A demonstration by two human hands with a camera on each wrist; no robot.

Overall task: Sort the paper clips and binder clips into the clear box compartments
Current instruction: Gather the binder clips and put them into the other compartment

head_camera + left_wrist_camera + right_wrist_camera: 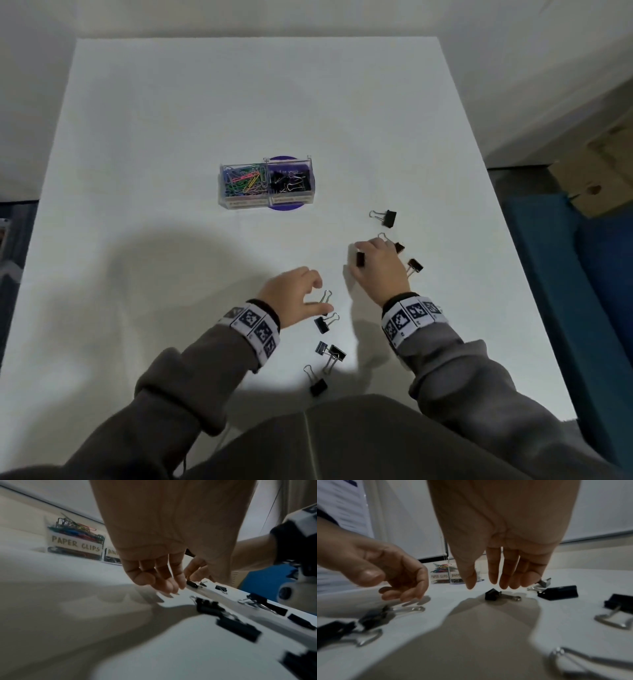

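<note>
White tabletop [171, 120], pale wall behind, blue floor and a cardboard box [596, 171] off to my right. My clear box [266, 185] stands well ahead of both hands, on a purple disc [286, 205]. Its left compartment, labelled PAPER CLIPS, holds the coloured paper clips [241, 180]. The right compartment holds a few black binder clips [291, 181]. No loose paper clips show on the table; only binder clips remain out.

My right hand [378, 265] hovers fingers-down over a small binder clip [493, 596], thumb and fingers spread either side of it and not yet closed. Nothing is held. A larger clip [559, 592] lies just beside it, another [388, 218] farther toward the box, and one [415, 265] lies by my little-finger side.

My left hand [294, 289] is loosely curled and holds nothing, fingertips near the wire handle of a clip [325, 299]. More clips lie close to my body, two of them overlapping [330, 353] and one nearest me [318, 385].

Risks, as I judge them:
- The small clip is low and wedge-shaped; a pinch on its sloped faces could squirt it away.
- Gripping a wire handle alone would let the body swing and drop in transit.
- The overlapping pair may lift tangled and shed one.
- Reaching with both hands at once invites a knock to the light box, or a drop into the wrong compartment.
</note>
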